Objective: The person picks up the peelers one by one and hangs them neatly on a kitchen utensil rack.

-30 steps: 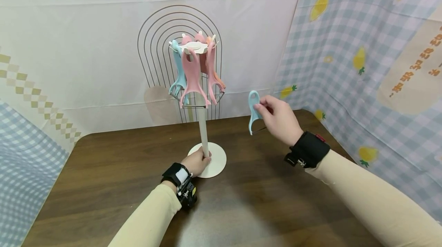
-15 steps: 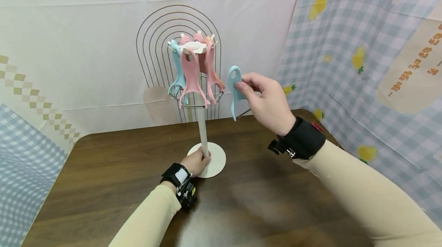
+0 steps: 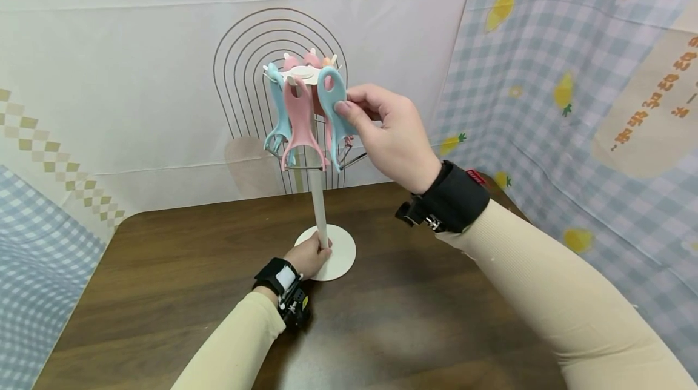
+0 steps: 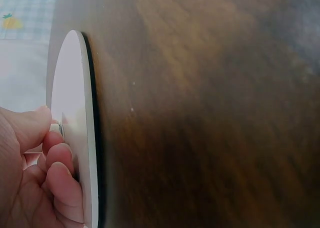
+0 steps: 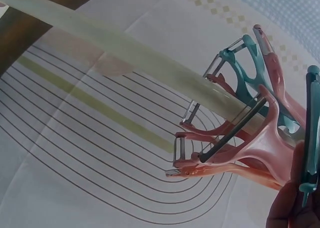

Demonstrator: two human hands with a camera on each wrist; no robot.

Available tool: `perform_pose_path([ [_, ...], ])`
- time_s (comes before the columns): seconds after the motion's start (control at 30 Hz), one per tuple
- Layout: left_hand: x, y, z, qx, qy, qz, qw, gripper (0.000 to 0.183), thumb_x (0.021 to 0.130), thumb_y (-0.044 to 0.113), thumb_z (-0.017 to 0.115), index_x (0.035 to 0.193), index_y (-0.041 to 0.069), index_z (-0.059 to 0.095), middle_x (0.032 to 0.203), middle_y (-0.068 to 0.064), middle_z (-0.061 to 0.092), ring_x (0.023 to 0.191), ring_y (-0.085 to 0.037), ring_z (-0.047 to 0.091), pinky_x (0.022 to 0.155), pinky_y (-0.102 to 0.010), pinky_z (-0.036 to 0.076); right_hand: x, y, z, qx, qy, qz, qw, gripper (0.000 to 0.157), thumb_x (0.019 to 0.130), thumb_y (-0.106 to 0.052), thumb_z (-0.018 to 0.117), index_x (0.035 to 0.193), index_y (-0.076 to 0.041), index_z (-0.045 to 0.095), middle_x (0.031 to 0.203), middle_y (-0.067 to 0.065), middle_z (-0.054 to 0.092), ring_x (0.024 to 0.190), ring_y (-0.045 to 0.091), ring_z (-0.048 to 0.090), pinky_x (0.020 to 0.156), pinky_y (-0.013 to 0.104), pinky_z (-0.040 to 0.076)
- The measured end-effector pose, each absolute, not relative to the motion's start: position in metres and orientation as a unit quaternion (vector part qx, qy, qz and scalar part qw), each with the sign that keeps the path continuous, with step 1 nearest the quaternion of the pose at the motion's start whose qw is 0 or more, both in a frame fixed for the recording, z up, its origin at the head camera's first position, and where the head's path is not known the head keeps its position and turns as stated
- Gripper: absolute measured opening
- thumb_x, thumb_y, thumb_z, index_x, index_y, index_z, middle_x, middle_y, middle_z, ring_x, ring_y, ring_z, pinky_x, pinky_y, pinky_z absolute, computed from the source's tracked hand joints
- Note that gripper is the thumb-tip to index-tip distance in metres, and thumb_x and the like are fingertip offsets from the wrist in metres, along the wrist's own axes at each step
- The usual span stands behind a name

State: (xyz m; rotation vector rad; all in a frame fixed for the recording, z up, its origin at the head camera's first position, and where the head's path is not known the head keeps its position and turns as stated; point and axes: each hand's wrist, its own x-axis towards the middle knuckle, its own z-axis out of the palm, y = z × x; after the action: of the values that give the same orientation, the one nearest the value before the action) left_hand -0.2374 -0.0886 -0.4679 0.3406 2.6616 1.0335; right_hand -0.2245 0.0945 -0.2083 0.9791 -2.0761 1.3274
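A white stand (image 3: 317, 202) with a round base carries several Y-shaped peelers on the hooks around its top. My left hand (image 3: 307, 257) grips the pole low down, just above the base (image 4: 70, 78). My right hand (image 3: 395, 135) pinches a light blue peeler (image 3: 334, 112) by its handle, blade end down, at the right side of the rack. It overlaps a pink peeler hanging behind it; whether it touches the hook cannot be seen. A pink peeler (image 3: 299, 112) hangs at the front, a blue peeler (image 3: 279, 102) to its left. An orange peeler (image 5: 235, 171) shows in the right wrist view.
The stand is on a dark brown wooden table (image 3: 191, 269). Behind it hangs a white cloth (image 3: 152, 75) printed with arches. A blue checked cloth (image 3: 545, 63) with fruit prints is on the right side, and more checked cloth (image 3: 38, 269) at the left.
My right hand has moved left and up with the blue peeler, from over the table's right to the rack's top. My left hand keeps its grip on the pole.
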Motion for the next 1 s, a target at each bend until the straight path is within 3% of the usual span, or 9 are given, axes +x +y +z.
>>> perform_pose_path([
  [0.5,-0.241,-0.089,-0.473,0.113,0.917,0.361,0.126,0.011,0.099,0.014,0.055,0.106,0.006,0.053,0.089,-0.006,0.058,0.084,-0.021,0.056,0.079,-0.038,0.045,-0.233,0.093,-0.209,0.342,-0.759,0.516,0.202,0.017,0.096,-0.014,0.062,0.106,-0.001,0.064,0.082,0.005,0.067,0.068,0.024,0.056,0.063,0.026,0.042],
  [0.7,-0.240,-0.087,-0.471,0.112,0.918,0.358,0.127,0.011,0.099,0.013,0.055,0.107,0.006,0.053,0.088,-0.006,0.058,0.083,-0.021,0.056,0.078,-0.037,0.045,-0.236,0.096,-0.212,0.333,-0.771,0.509,0.188,0.019,0.096,-0.015,0.062,0.110,-0.001,0.062,0.082,0.007,0.067,0.068,0.021,0.056,0.061,0.026,0.040],
  [1.0,-0.240,-0.088,-0.477,0.119,0.923,0.344,0.125,0.016,0.099,0.016,0.054,0.112,0.006,0.052,0.092,-0.006,0.060,0.085,-0.019,0.057,0.081,-0.039,0.046,-0.237,0.107,-0.226,0.339,-0.773,0.503,0.188,0.021,0.097,-0.016,0.061,0.113,-0.003,0.061,0.084,0.006,0.068,0.072,0.017,0.062,0.066,0.029,0.047],
])
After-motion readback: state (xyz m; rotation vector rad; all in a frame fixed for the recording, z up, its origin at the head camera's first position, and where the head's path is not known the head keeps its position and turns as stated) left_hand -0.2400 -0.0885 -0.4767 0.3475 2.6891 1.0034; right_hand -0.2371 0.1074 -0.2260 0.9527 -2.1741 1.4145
